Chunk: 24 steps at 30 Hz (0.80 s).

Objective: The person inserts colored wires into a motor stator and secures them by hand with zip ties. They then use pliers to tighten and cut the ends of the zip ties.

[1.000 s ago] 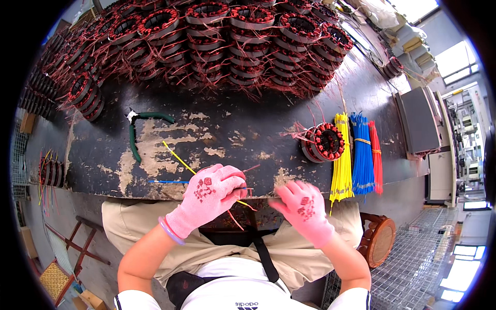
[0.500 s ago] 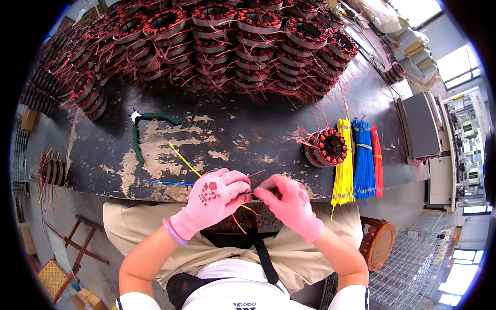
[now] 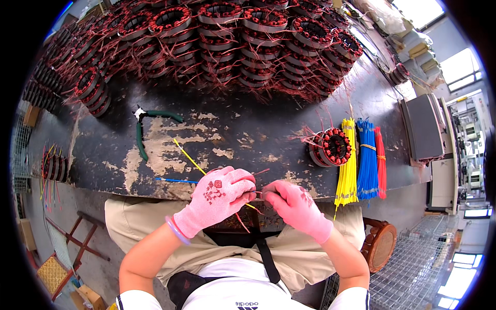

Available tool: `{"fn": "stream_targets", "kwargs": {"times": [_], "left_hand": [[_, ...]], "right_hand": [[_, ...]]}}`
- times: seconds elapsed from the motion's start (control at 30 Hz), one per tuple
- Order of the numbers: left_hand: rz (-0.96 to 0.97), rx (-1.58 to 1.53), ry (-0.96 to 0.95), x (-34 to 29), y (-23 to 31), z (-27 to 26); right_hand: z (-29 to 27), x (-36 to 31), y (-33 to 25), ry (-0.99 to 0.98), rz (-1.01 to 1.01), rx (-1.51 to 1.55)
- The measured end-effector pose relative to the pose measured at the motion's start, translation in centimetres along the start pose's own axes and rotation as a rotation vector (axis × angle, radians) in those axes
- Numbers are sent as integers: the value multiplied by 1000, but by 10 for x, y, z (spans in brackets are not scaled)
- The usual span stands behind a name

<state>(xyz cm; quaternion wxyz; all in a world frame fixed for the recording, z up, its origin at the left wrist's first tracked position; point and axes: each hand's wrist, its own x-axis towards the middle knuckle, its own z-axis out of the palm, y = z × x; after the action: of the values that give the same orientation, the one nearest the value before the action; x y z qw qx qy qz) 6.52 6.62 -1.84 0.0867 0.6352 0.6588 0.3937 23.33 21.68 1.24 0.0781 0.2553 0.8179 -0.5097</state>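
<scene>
Head view: left hand (image 3: 221, 199), pink-gloved, is holding yellow wire (image 3: 189, 156) and blue wire (image 3: 175, 180) with fingers bent close, the tails pointing toward eleven and nine o'clock. Red wire (image 3: 242, 222) is hanging out toward five. Right hand (image 3: 299, 209), at three o'clock from the left, is pinching thin wire (image 3: 259, 194) between thumb and forefinger; this is spanning the narrow gap between the hands, by the near edge of worn black table (image 3: 237, 119). Green-handled pliers (image 3: 140, 139) are lying spread at ten o'clock from left hand. From right hand: stator rings (image 3: 320, 151) are resting at one o'clock; yellow bundle (image 3: 346, 170), blue bundle (image 3: 367, 168) and red bundle (image 3: 381, 170) are lying side by side around two. Stacked stators (image 3: 258, 51) are crowding twelve o'clock. Round stool (image 3: 380, 245) is standing at four.
</scene>
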Motion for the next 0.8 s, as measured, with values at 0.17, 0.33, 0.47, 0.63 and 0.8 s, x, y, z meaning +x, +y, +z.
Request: {"fn": "stream_targets", "kwargs": {"times": [0.17,0.33,0.47,0.63,0.8], "left_hand": [[-22,-15,-11,0,0,-1],[-6,-13,-35,3,1,-3],[-20,-21,-28,1,1,-3],[-41,3,-15,0,2,-1],[-41,-5,-56,1,1,-2]], "right_hand": [[6,4,6,252,-567,-834],[14,17,18,-155,281,657],[11,2,0,115,-71,-101],[22,4,13,502,-785,-731],[28,5,26,460,-708,-674]]}}
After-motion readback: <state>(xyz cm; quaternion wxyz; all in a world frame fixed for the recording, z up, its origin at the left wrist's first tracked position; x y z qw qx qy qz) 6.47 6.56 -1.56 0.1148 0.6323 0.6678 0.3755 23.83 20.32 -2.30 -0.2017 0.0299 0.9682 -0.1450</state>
